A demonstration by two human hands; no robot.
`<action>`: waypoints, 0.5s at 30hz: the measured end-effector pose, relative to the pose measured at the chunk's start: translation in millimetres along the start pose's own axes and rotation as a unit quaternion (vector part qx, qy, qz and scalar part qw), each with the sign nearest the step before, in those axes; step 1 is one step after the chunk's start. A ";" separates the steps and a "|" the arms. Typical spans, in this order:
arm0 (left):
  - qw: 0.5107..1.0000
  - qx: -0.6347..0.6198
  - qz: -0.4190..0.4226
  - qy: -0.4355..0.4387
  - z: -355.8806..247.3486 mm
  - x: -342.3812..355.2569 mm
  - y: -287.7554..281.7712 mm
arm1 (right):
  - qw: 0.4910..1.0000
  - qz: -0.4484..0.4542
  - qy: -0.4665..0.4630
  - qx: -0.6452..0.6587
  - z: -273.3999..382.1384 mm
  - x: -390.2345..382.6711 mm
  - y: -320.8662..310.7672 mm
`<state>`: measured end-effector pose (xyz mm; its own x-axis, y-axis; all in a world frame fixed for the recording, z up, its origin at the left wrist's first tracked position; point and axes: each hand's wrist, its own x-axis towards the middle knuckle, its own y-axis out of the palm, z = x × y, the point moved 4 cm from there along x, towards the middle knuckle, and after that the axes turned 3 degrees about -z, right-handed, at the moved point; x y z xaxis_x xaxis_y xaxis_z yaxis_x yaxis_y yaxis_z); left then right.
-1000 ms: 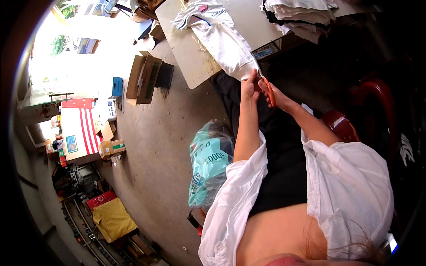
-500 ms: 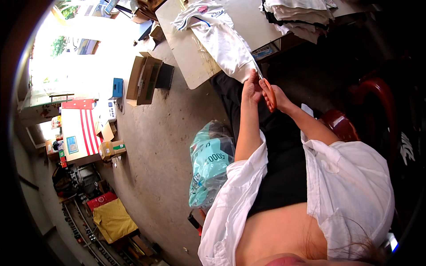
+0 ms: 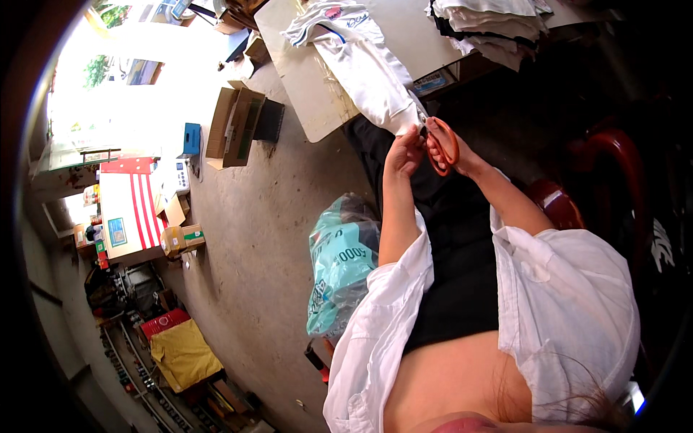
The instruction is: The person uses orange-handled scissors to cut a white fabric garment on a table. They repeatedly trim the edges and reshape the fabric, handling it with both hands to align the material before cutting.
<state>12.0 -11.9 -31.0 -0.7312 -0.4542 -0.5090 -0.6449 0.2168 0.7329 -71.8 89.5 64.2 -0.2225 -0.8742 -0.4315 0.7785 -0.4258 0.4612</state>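
Note:
A white shirt (image 3: 364,72) with a blue trim line and a small printed patch lies over the table's edge, its near end hanging toward me. My left hand (image 3: 406,150) pinches that near end of the cloth. Close beside it, my right hand (image 3: 446,148) grips a pair of scissors (image 3: 449,144) by its orange handles. The blades point away from me and lie along the edge of the cloth. Whether they are cutting into it is too small to tell.
The pale table (image 3: 317,108) carries a stack of folded white and black cloth (image 3: 491,25) at the far right. A teal printed plastic bag (image 3: 343,249) stands on the floor at my left. Farther left are an open cardboard box (image 3: 234,126) and a dark red chair (image 3: 556,202) stands at right.
Both hands have shifted slightly nearer to me. The scissors have turned, and their handles look more widely spread. My left hand still pinches the shirt.

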 end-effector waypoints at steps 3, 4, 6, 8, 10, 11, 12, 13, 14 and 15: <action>0.995 -0.071 0.058 -0.026 1.6 -0.4 -0.3 | 0.999 -0.011 -0.004 -0.036 -7.1 0.5 1.1; 0.990 -0.096 0.092 -0.040 1.2 -1.0 3.3 | 0.998 -0.033 -0.018 -0.053 -8.3 -0.3 2.4; 0.987 -0.154 0.046 -0.024 3.1 -7.0 29.4 | 0.998 -0.037 -0.021 -0.050 -11.0 -0.5 -3.0; 0.983 -0.182 0.016 -0.003 -2.3 -15.4 49.0 | 0.998 -0.018 -0.009 -0.052 -10.8 -4.2 0.7; 0.991 -0.130 -0.027 0.009 -3.2 -6.7 26.7 | 0.998 -0.011 0.017 -0.058 -11.7 -6.5 9.4; 0.993 -0.104 -0.050 0.015 -4.1 -2.3 13.3 | 0.998 -0.006 0.031 -0.062 -12.0 -6.7 13.6; 0.992 -0.066 -0.101 0.023 -4.5 -9.3 26.1 | 0.997 0.009 0.038 -0.059 -14.0 -4.8 11.2; 0.998 -0.028 -0.063 0.008 -4.1 -8.5 27.2 | 0.998 0.002 0.022 -0.051 -12.6 -1.3 7.1; 1.000 0.011 -0.025 -0.007 -5.4 -7.5 26.4 | 0.999 -0.005 0.005 -0.043 -10.7 2.5 3.1; 1.000 0.025 -0.015 -0.010 -6.9 -13.4 29.0 | 0.999 -0.006 -0.009 -0.033 -9.5 4.9 4.1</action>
<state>4.6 -5.5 0.1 -0.7156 -0.4435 -0.5396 -0.6763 0.2467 0.6941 -64.2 85.6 56.6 -0.2417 -0.8738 -0.4220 0.8128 -0.4198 0.4039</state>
